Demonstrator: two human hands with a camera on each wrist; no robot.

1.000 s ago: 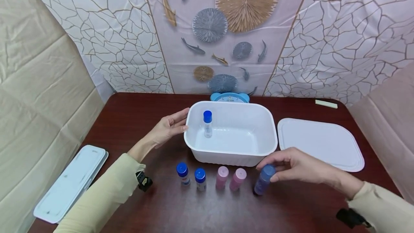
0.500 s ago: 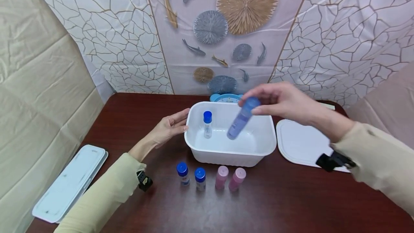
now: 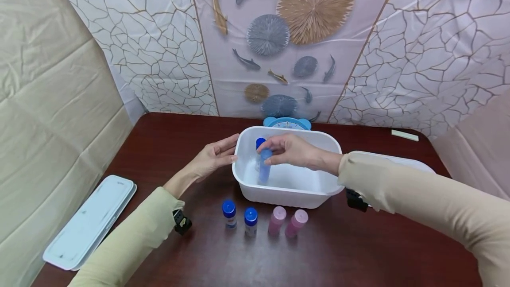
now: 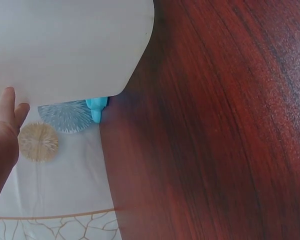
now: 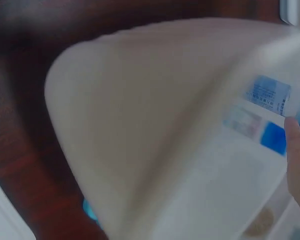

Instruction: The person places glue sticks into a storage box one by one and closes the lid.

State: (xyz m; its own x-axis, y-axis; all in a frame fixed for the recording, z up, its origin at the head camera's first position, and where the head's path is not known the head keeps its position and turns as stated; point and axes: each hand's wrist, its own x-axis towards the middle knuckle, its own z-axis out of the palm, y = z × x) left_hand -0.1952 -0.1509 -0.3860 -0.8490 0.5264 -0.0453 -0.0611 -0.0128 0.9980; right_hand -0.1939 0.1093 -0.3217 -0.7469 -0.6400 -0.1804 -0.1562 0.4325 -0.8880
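A white plastic basin (image 3: 279,195) stands mid-table. My right hand (image 3: 295,150) reaches inside, pinching a translucent blue bottle (image 3: 264,173) by its upper end between thumb and fingers. The bottle is nearly upright at the basin's left part. Just behind it is a clear bottle with a dark blue cap (image 3: 260,141), partly hidden; in the right wrist view this second bottle's cap (image 5: 273,138) shows beside the held bottle's printed label (image 5: 271,94). My left hand (image 3: 213,158) rests its extended fingers against the basin's left side, thumb at the rim.
Before the basin stand two blue-capped bottles (image 3: 229,209) (image 3: 251,218) and two pink bottles (image 3: 277,220) (image 3: 296,223). A blue scale (image 3: 287,122) is behind it. White lids lie at left (image 3: 89,223) and right (image 3: 398,159), the right one partly under the sleeve.
My right hand has lifted the blue bottle from the table's right front, carried it over the rim and lowered it leftward into the basin. The left hand stays at the basin's side.
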